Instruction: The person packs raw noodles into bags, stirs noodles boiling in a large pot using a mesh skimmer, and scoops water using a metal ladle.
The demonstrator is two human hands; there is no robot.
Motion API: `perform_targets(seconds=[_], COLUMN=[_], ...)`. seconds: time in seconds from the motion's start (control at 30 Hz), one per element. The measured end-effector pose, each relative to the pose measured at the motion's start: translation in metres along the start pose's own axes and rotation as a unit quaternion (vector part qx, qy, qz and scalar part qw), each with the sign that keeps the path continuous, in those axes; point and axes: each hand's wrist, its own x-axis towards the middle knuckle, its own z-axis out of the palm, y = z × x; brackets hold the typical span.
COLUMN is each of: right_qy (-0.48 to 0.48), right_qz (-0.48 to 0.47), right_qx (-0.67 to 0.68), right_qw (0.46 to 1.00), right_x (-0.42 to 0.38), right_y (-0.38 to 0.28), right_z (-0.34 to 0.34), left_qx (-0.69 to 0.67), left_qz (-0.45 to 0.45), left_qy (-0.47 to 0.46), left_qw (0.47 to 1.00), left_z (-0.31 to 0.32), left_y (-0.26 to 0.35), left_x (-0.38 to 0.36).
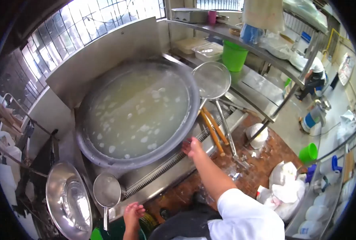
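A huge round wok (194, 100) holds cloudy greenish liquid (136, 108) with pale lumps floating in it. My right hand (193, 147) reaches forward beside the wok's near right rim, fingers apart and nothing visible in them. Down at the lower edge, my left hand (134, 210) is loosely open, its fingers slightly bent. Left of it, a small strainer (107, 190) lies with its handle toward me. Past my right hand, a large round mesh skimmer (211, 80) rests against the wok's right side, near wooden sticks (214, 132).
A shiny metal basin (68, 202) leans at the lower left. White bags (286, 182) sit on the brown surface (226, 174) to my right. A green bucket (234, 56) stands under the metal shelf (242, 40). Farther back, a person (316, 74) bends over.
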Motion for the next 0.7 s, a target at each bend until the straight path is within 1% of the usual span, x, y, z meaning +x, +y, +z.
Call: perform_targets(seconds=[0.03, 0.07, 0.1, 0.13, 0.2, 0.23, 0.27, 0.3, 0.37, 0.4, 0.43, 0.47, 0.5, 0.53, 0.57, 0.6, 0.63, 0.67, 0.7], right_qy=[-0.02, -0.039, -0.004, -0.031, -0.086, -0.053, -0.07, -0.087, -0.123, -0.119, -0.115, -0.109, -0.058, -0.079, -0.101, -0.124, -0.101, -0.096, -0.067], right_qz=[0.017, 0.033, 0.039, 0.055, 0.08, 0.096, 0.096, 0.096, 0.096, 0.077, 0.059, 0.04, -0.029, -0.026, -0.023, -0.019, 0.015, -0.016, -0.038], right_qx=[0.008, 0.015, 0.0, 0.002, 0.009, 0.012, 0.016, 0.021, 0.016, 0.054, 0.091, 0.126, 0.131, 0.103, 0.074, 0.044, 0.058, -0.01, -0.011], right_qw=[1.0, 0.999, 0.999, 0.998, 0.993, 0.994, 0.993, 0.991, 0.988, 0.988, 0.987, 0.985, 0.989, 0.991, 0.992, 0.991, 0.993, 0.995, 0.997], right_x=[0.018, 0.029, 0.01, 0.01, 0.004, 0.002, 0.007, 0.01, 0.016, 0.007, -0.023, -0.046, -0.054, -0.051, -0.044, -0.034, -0.006, -0.017, -0.03], right_y=[0.004, 0.007, 0.001, 0.002, -0.002, -0.003, -0.004, -0.003, 0.0, -0.004, -0.016, -0.025, -0.025, -0.023, -0.023, -0.021, -0.011, -0.02, -0.025], right_z=[-0.004, -0.005, 0.012, 0.015, 0.022, 0.027, 0.027, 0.025, 0.02, 0.028, 0.044, 0.056, 0.065, 0.06, 0.047, 0.032, 0.01, 0.007, 0.004], left_qx=[0.015, 0.043, 0.069, 0.094, 0.095, 0.105, 0.116, 0.106, 0.123, 0.13, 0.176, 0.15, 0.122, 0.094, 0.105, 0.16, 0.179, 0.212, 0.256], left_qz=[-0.011, -0.002, 0.007, 0.015, 0.02, 0.022, 0.024, -0.017, -0.009, -0.006, -0.019, -0.006, 0.005, 0.016, 0.055, 0.107, 0.194, 0.225, 0.235], left_qy=[0.014, 0.016, 0.018, 0.018, 0.029, 0.031, 0.032, 0.034, 0.041, 0.045, 0.022, 0.038, 0.055, 0.073, 0.09, 0.133, 0.18, 0.216, 0.269], left_qw=[1.0, 0.999, 0.997, 0.995, 0.995, 0.994, 0.992, 0.994, 0.991, 0.99, 0.984, 0.988, 0.991, 0.993, 0.989, 0.972, 0.948, 0.926, 0.898], left_z=[0.009, 0.013, 0.015, 0.019, 0.026, 0.026, 0.026, 0.026, 0.028, 0.028, 0.018, 0.016, 0.015, 0.013, 0.013, 0.009, -0.003, -0.012, -0.03], left_y=[-0.001, -0.005, -0.012, -0.019, -0.023, -0.026, -0.027, -0.027, -0.029, -0.032, -0.04, -0.041, -0.042, -0.042, -0.036, -0.03, -0.032, -0.021, -0.017], left_x=[-0.007, -0.013, -0.02, -0.027, -0.04, -0.045, -0.049, -0.052, -0.053, -0.053, -0.047, -0.042, -0.039, -0.039, -0.041, -0.041, -0.035, -0.038, -0.036])
